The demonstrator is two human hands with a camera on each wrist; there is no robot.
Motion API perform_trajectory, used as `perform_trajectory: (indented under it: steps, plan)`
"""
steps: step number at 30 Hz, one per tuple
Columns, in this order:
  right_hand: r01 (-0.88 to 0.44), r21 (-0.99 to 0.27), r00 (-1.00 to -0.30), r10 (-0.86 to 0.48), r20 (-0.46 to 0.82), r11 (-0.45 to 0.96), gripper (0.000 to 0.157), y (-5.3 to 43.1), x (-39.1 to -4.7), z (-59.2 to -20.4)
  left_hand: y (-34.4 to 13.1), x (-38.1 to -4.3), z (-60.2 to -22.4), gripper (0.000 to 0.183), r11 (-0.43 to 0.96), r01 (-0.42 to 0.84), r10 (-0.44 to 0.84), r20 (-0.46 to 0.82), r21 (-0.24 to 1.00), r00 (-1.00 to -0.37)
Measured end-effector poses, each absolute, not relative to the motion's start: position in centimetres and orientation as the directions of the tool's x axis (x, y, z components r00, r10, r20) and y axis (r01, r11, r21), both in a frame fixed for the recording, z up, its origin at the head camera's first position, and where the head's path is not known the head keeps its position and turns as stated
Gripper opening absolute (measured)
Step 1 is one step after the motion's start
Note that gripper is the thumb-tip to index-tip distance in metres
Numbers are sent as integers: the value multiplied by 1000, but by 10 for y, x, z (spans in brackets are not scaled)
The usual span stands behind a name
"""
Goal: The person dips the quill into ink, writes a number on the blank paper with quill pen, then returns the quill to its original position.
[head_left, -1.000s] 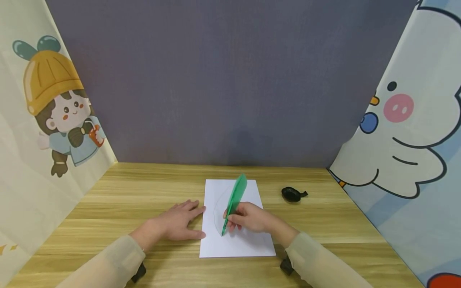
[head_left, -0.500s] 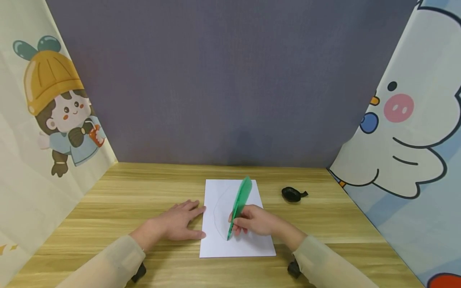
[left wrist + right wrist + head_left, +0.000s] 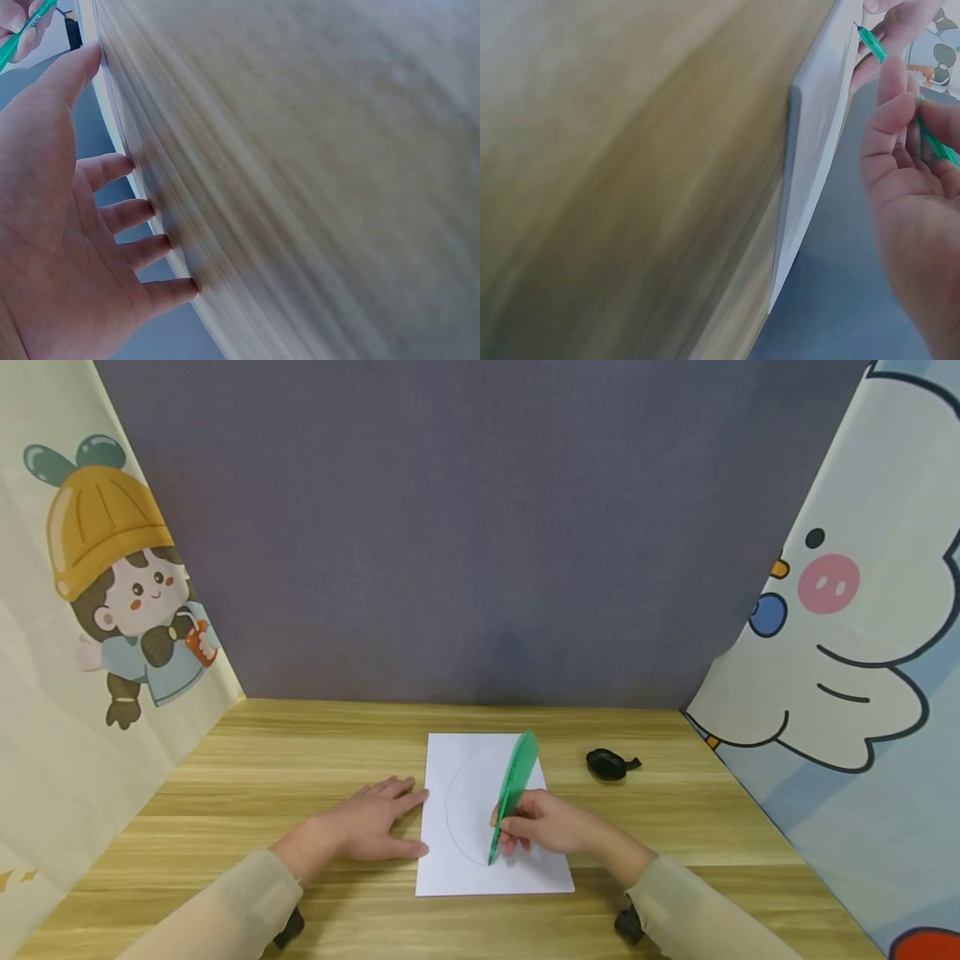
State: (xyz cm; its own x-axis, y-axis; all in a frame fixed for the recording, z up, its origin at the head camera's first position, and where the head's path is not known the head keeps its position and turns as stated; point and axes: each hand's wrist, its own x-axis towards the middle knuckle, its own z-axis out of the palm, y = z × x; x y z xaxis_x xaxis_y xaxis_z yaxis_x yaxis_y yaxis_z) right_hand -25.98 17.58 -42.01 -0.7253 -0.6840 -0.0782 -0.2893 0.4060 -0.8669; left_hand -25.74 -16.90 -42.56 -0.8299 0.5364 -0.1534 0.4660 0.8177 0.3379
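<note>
My right hand [image 3: 551, 821] pinches a green feather-shaped pen [image 3: 519, 772] between thumb and fingers. The pen leans with its feather top up and right, its tip down on a white sheet of paper [image 3: 442, 878]. A thin curved line [image 3: 447, 806] runs down the sheet's left part and round to the tip. To the left, my left hand [image 3: 375, 824] rests with spread fingers, thumb and index tips at the paper's left edge. In the left wrist view its fingertips [image 3: 184, 289] touch the table. The right wrist view shows the green pen barrel [image 3: 872, 43] poking out past the fingers.
A small black oval object with a short tail [image 3: 606, 765] lies on the wooden table [image 3: 300, 752], right of the paper. A grey cloth panel [image 3: 480, 527] stands behind the table. Cartoon-printed sheets hang at the left [image 3: 45, 635] and right [image 3: 885, 710].
My right hand has moved right and slightly toward me with the pen, and the curved line on the paper has grown longer along the bottom. The left hand has stayed in place.
</note>
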Motion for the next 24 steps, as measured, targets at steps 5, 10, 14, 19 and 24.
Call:
perform_trajectory:
  steps: [5,10,14,19,24]
  plan:
    - [-298,-861,-720,-690,-80,411,25,182,-259,-420,-170,-258,-427,94,819,462,534,-157,340,-831]
    - [-305,-856,-715,-695,-84,417,25,188,-260,-421,-171,-259,-428,95,817,464,536,-155,343,-830]
    - [-310,-851,-718,-691,-84,425,25,194,-260,-421,-171,-259,-427,95,816,465,537,-154,344,-829]
    - [-320,-856,-709,-702,-67,405,25,202,-262,-421,-171,-257,-426,95,816,464,537,-157,345,-828]
    - [-315,-852,-713,-696,-78,418,25,209,-263,-422,-171,-257,-425,95,818,463,536,-160,342,-829]
